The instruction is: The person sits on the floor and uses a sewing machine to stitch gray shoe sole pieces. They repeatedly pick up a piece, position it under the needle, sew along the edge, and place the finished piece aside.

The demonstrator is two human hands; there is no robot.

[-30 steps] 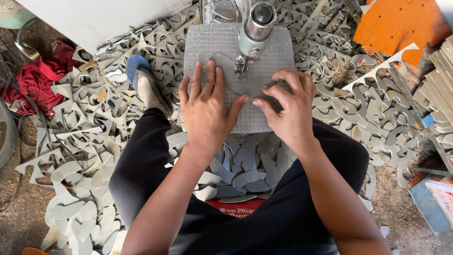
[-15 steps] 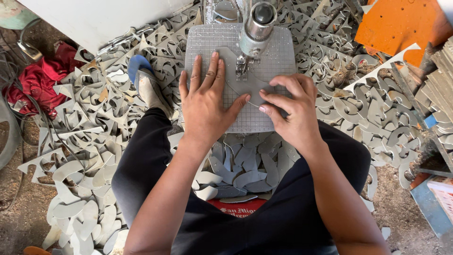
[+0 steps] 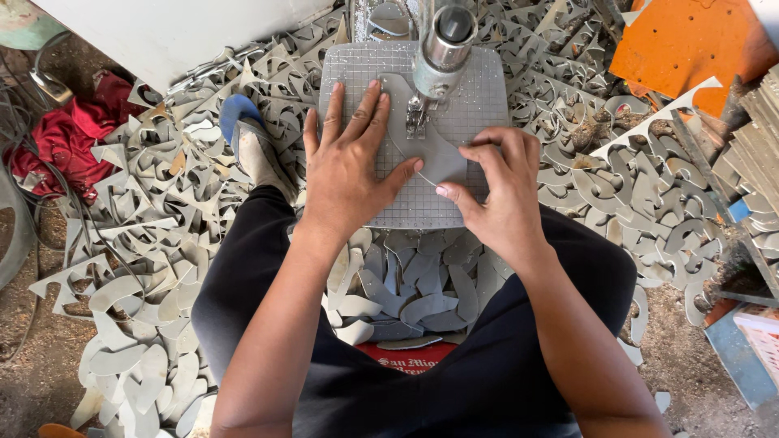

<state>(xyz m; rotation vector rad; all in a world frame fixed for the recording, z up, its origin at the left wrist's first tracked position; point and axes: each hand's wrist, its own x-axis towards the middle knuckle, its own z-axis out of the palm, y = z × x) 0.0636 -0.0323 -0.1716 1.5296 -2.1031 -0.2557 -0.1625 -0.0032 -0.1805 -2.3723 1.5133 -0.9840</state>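
Note:
A flat grey board piece (image 3: 438, 158) with a drawn curved line lies on the gridded grey machine table (image 3: 479, 105), under the metal saw head (image 3: 438, 49). My left hand (image 3: 345, 174) presses flat on the piece's left side, fingers spread. My right hand (image 3: 499, 191) pinches and holds its right edge with fingertips. The blade area (image 3: 415, 122) sits between my two hands, just beyond the fingers.
Cut sole-shaped grey pieces (image 3: 422, 284) lie heaped between my knees. Grey offcuts (image 3: 146, 243) cover the floor all around. My sandalled foot (image 3: 251, 142) rests at left. Red cloth (image 3: 65, 138) lies far left, an orange panel (image 3: 690, 45) at upper right, and stacked boards (image 3: 759, 130) at right.
Both hands have shifted slightly on the piece; the grey piece has turned under the saw head, and my right hand moved from covering it to pinching its edge.

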